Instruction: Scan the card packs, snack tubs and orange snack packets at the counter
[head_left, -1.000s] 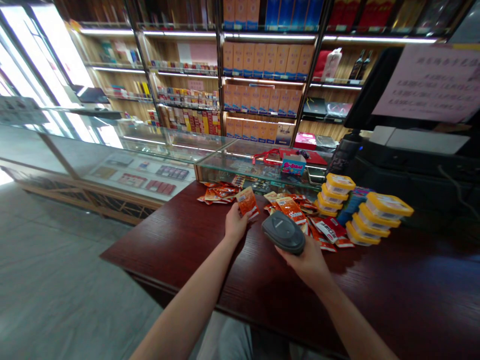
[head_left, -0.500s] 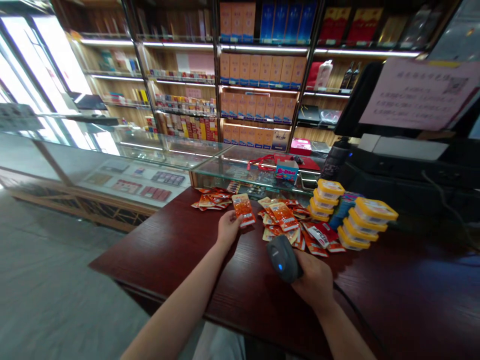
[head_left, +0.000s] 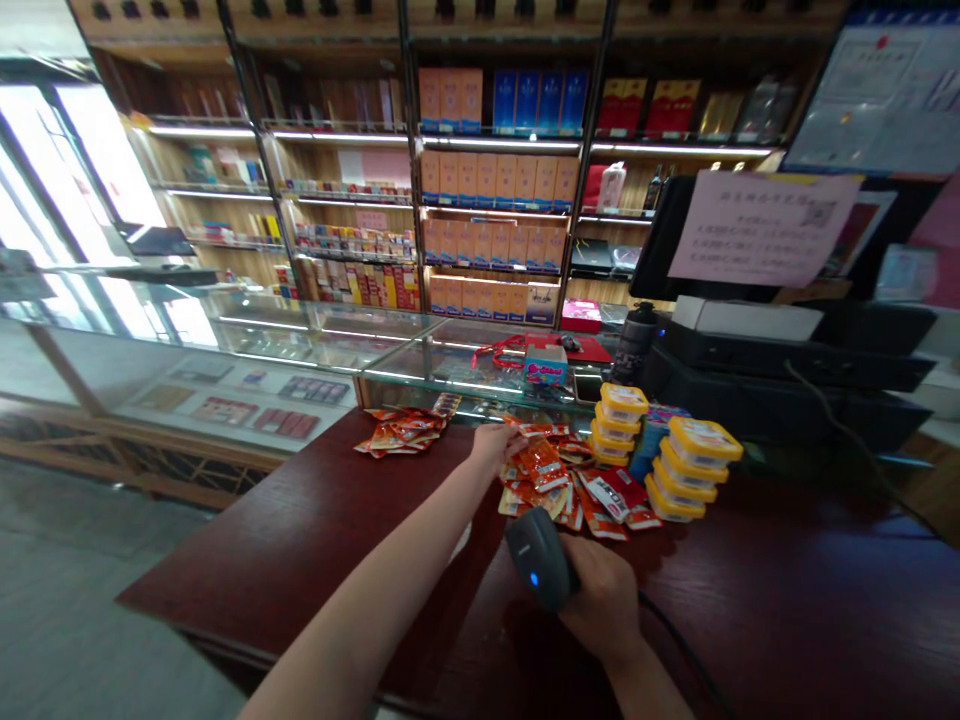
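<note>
My right hand [head_left: 604,595] grips a dark grey handheld barcode scanner [head_left: 544,560] with a blue light, held over the tabletop. A cable runs back from it. My left hand [head_left: 493,446] reaches to the left edge of a loose pile of orange snack packets [head_left: 541,465]. Its fingers are bent down among them, and what they pinch is hidden. A red and white packet [head_left: 611,495] lies at the pile's right side. Farther left sits a smaller heap of orange packets [head_left: 401,432]. Something pale [head_left: 461,541] shows partly behind my left forearm.
Two stacks of yellow-lidded tubs [head_left: 690,470] stand right of the pile. Behind are a dark bottle [head_left: 634,340], a small blue box [head_left: 545,368] on the glass display case [head_left: 435,345], and a monitor with a pink notice [head_left: 761,230]. The dark wooden counter [head_left: 300,560] ends at the left.
My left hand has moved right and forward from beside the pile to its edge. The packet it held no longer shows clearly. The view has tilted up and turned slightly right.
</note>
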